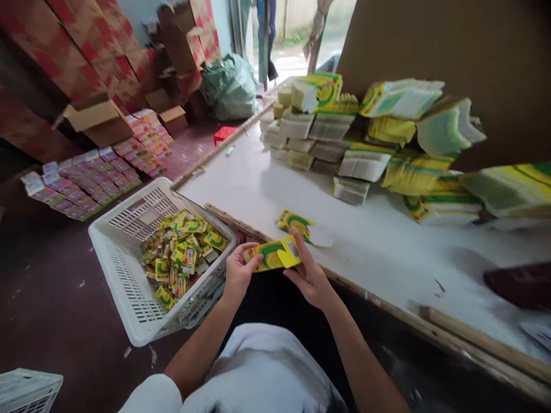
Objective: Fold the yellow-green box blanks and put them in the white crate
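Just off the table's front edge, a yellow and green cardboard box (271, 256) is held level between my two hands. My left hand (239, 272) pinches its left end, thumb on top. At its right end, my right hand (310, 276) grips near a bright yellow flap that stands out from the box. Behind it on the white table lies another yellow-green carton (296, 222), flat, with a pale flap to its right. To the left of my left hand, a white plastic basket (112, 275) holds many small yellow packets (183, 252).
Stacks of flat yellow-green cartons (327, 135) cover the far side of the white table (245, 178). Pink boxes (92, 180) stand in rows on the floor, beside an opened brown carton (97, 120). A green sack (230, 86) and red stool (224, 135) are beyond.
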Available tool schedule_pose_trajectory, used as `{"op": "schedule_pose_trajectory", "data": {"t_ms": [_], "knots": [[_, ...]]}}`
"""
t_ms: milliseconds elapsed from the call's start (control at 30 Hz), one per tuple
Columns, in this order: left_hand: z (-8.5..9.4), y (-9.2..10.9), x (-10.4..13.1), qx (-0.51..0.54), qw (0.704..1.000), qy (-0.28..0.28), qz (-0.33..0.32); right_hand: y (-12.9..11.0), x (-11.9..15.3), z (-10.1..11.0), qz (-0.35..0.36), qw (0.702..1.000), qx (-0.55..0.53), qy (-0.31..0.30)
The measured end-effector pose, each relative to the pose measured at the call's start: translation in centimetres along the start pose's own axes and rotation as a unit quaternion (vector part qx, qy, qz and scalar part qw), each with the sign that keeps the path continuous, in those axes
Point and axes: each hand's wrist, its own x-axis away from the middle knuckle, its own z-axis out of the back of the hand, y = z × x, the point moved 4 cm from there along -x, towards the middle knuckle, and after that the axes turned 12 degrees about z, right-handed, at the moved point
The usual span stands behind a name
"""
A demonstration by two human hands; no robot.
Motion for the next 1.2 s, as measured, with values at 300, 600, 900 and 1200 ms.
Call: {"op": "schedule_pose_trajectory", "data": {"t_ms": [300,600,900,1200], "knots": [[-0.5,-0.1,-0.2,-0.019,0.999,0.028,-0.035,0.4,-1.4,0.0,-0.131,0.902,-0.348,0.218],[-0.4,0.1,-0.6,-0.070,0.995,0.045,-0.048,2.0,-1.3,-0.3,-0.200,0.865,-0.406,0.217],[-0.6,0.3,-0.9,-0.102,0.994,-0.012,-0.038,2.2,-0.9,-0.9,-0.235,0.877,-0.382,0.170],[-0.7,-0.1,-0.3,-0.091,0.994,-0.028,-0.046,1.4,-0.9,-1.5,-0.207,0.869,-0.434,0.117]]}}
